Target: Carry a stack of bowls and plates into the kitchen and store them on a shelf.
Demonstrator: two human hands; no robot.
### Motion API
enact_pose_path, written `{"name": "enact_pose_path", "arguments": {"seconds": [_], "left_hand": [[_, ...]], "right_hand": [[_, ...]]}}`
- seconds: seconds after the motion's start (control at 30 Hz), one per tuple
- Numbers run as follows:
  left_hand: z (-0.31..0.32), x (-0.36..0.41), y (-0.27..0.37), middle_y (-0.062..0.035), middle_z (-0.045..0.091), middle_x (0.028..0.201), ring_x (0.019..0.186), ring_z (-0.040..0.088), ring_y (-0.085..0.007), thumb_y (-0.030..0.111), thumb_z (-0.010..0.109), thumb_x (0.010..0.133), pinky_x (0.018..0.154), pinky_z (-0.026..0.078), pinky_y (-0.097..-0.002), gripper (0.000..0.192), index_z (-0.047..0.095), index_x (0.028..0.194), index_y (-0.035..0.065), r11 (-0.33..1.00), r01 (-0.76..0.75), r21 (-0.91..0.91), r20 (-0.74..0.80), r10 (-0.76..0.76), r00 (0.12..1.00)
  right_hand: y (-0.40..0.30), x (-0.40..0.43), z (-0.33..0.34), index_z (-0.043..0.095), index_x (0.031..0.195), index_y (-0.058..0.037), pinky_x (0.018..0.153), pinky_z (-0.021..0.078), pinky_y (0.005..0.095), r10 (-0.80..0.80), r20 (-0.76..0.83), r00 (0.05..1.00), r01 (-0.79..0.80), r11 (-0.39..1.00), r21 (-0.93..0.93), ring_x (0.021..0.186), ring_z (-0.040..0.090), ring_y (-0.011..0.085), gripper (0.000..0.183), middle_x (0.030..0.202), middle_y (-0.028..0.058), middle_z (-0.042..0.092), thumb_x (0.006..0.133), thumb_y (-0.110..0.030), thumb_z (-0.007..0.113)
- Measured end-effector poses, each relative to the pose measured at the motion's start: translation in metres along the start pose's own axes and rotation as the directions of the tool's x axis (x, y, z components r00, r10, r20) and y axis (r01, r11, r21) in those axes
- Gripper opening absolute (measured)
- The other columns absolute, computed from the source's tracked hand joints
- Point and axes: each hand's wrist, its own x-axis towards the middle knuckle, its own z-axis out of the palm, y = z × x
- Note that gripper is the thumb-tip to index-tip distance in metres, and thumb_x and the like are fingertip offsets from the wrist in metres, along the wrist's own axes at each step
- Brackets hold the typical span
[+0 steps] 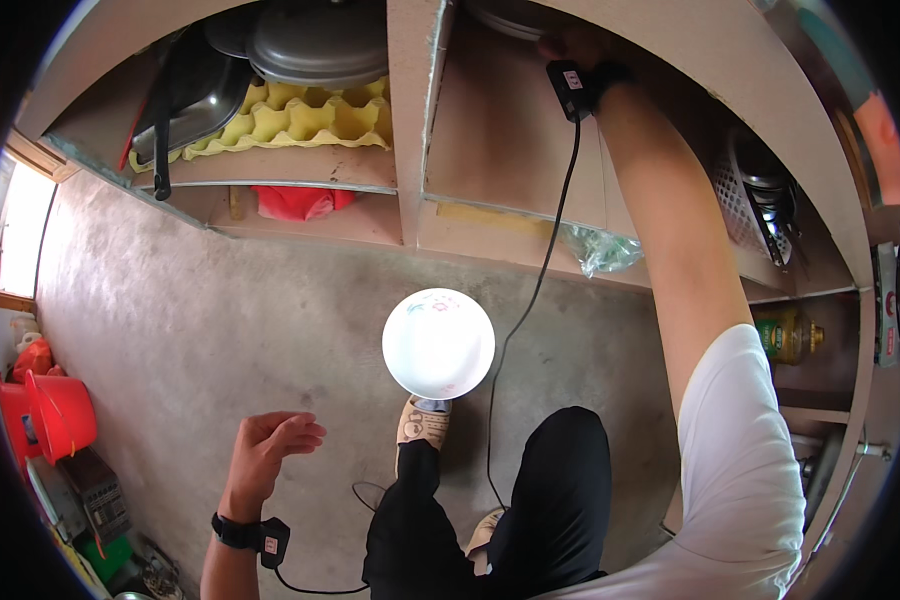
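My right hand (581,49) reaches deep into a shadowed cabinet compartment, close to a round metal pan or lid (506,19). Its fingers are too dark to show whether they grip anything. Low at the left, my left hand (277,442) hovers over the concrete floor, empty, its fingers loosely bent. Between my hands is a white bowl (439,345) with a small floral pattern, its inside facing up. The bowl overlaps the toe of my beige slipper (424,424); whether it rests on the floor cannot be told.
A lidded metal pot (319,45), a dark pan (195,105) and yellow egg trays (307,116) fill the left compartment. On the right stand a perforated basket (739,199) and an oil bottle (784,337). Black cables (536,289) trail from both wrists. Red buckets (64,412) stand far left.
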Motion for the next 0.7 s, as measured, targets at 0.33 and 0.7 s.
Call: {"name": "enact_pose_path", "arguments": {"seconds": [0.33,0.7], "left_hand": [[0.034,0.040,-0.018,-0.0135,0.074,0.092,0.083,0.071,-0.0198,0.024,0.060,0.098,0.076,0.058,-0.0320,0.034,0.071,0.104,-0.0076,0.990,0.044,0.131,0.058,-0.052,0.997],[0.094,0.154,-0.070,-0.0104,0.069,0.080,0.068,0.066,-0.0183,0.054,0.068,0.091,0.062,0.057,-0.0335,0.057,0.067,0.089,-0.0039,0.907,0.193,0.375,0.068,-0.234,0.970]], "right_hand": [[-0.108,-0.204,0.025,0.059,0.114,0.0065,0.082,0.0593,0.0357,-0.091,0.188,0.978,0.102,0.993,-0.051,0.088,0.068,0.0263,0.023,0.105,0.0187,0.068,0.102,-0.011,0.050],[-0.147,-0.446,0.025,0.068,0.097,0.0019,0.047,0.0508,0.0259,0.582,0.204,0.787,-0.617,0.740,0.268,0.057,0.066,0.0159,0.026,0.075,0.0105,0.070,0.101,-0.022,0.059]]}}
